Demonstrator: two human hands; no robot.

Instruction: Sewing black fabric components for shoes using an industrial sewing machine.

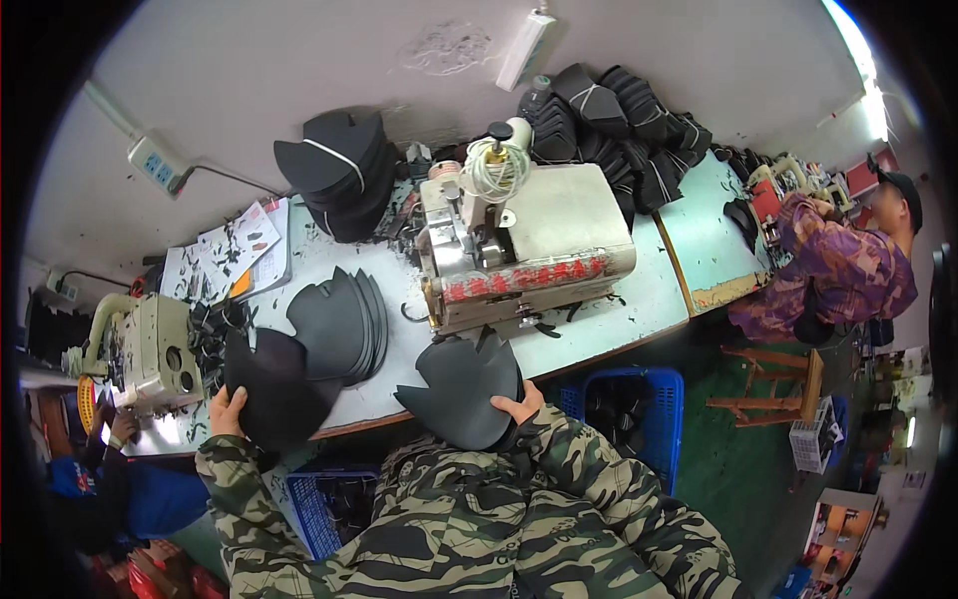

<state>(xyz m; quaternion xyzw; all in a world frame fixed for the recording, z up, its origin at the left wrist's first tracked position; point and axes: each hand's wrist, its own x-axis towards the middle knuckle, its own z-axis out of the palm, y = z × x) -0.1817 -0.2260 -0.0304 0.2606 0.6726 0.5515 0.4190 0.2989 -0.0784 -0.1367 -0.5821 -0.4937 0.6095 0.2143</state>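
My left hand [229,410] is closed on the outer edge of a curved black foam-like sheet piece [284,394] at the table's front edge. Thumb and fingers of my right hand [519,402] pinch the right edge of a dark grey notched sheet piece [461,387], just in front of the machine. Between the two hands, a little farther back, lies a fanned stack of similar grey notched pieces [339,321]. The black piece overlaps the near left side of that stack. Straight ahead stands a cream sewing-type machine [529,235] with worn red markings.
Banded stacks of dark pieces stand at the back left [344,170] and back right [599,110]. Papers [239,245] and scraps lie on the white table. Blue baskets [664,429] sit below its edge. Another person [848,260] works at right; a second machine [150,349] stands left.
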